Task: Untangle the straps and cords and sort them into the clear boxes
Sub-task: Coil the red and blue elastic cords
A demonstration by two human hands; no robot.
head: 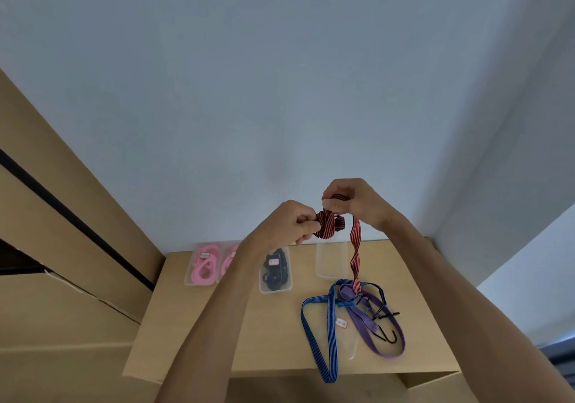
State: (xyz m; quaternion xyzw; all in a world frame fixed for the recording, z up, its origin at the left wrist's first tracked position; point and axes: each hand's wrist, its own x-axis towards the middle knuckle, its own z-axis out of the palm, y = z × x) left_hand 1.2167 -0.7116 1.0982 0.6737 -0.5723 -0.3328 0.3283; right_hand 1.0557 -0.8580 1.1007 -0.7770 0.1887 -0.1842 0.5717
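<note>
Both hands hold the red striped strap [331, 224] up in the air — the left hand [291, 223] pinches the bunched knot, the right hand [348, 203] grips a loop just above. Its tail hangs below the fingers towards the blue strap [314, 334]. It looks soft, light and stretchy — best worked at the knot.

Five clear boxes were on the table [193, 334]: two with pink cords [203, 264] [228, 261] at far left, one with black cords [275, 270], one empty box [331, 261] at far right, and one near box [348, 337] lying under loose straps. Three striped straps were out: a red strap [355, 247], a blue strap [314, 337] and a purple strap [370, 334]. Two hands showed, the left hand [287, 225] and the right hand [351, 200].
</note>
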